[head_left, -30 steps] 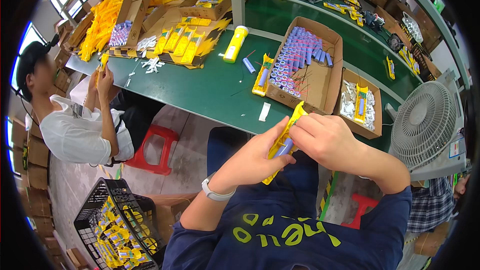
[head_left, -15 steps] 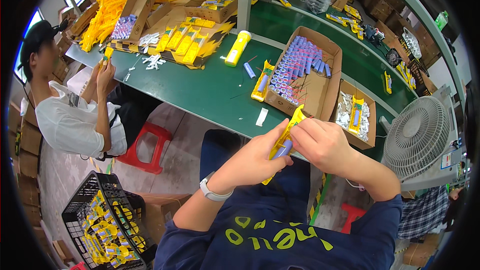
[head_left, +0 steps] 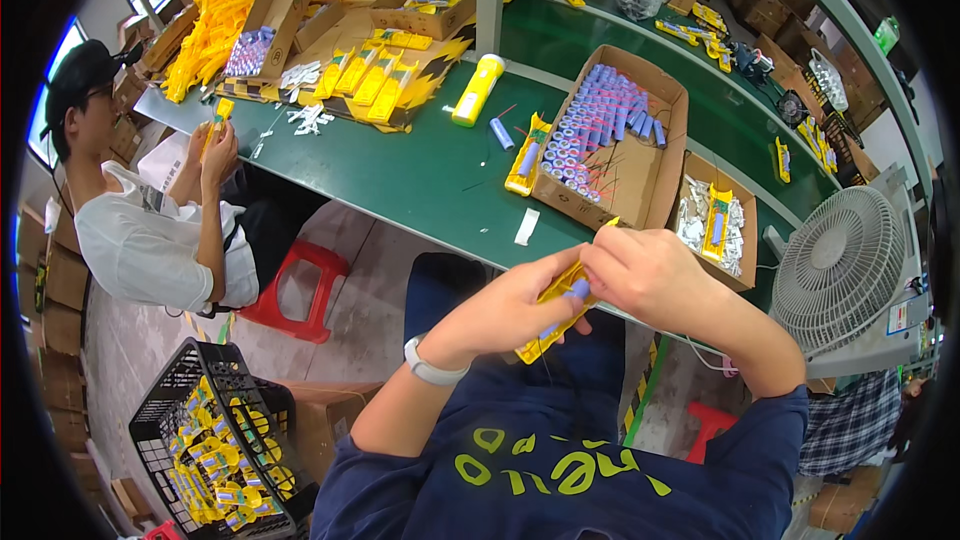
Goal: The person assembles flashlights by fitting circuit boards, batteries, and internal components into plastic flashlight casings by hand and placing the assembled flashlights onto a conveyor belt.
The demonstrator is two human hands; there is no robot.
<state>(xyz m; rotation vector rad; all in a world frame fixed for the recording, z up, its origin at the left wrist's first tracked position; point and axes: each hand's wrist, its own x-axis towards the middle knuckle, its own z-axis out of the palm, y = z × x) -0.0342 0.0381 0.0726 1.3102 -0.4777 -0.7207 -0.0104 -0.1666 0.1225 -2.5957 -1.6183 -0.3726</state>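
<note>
My left hand [head_left: 505,310] is wrapped round a yellow flashlight housing half [head_left: 538,344] and keeps it tilted above my lap, by the bench edge. Inside the housing lies a purple battery cell [head_left: 579,289], partly covered by my fingers; a thin dark wire hangs near its lower end. The fingers of my right hand [head_left: 645,275] are pinched together at the housing's upper end, and what they grip is hidden. Just beyond my hands, a white strip [head_left: 527,227] lies on the green bench [head_left: 420,185].
A carton [head_left: 655,180] of purple cells stands ahead, with another filled housing [head_left: 524,165] against it. Right of it are a box of white parts [head_left: 735,265] and a fan [head_left: 838,265]. A yellow flashlight [head_left: 478,90], a seated co-worker [head_left: 150,230] and a black crate [head_left: 215,365] are left.
The housing has turned and dropped slightly in my left hand, showing more of its inside. My right hand stays pinched at its upper end. The co-worker's hands have moved slightly.
</note>
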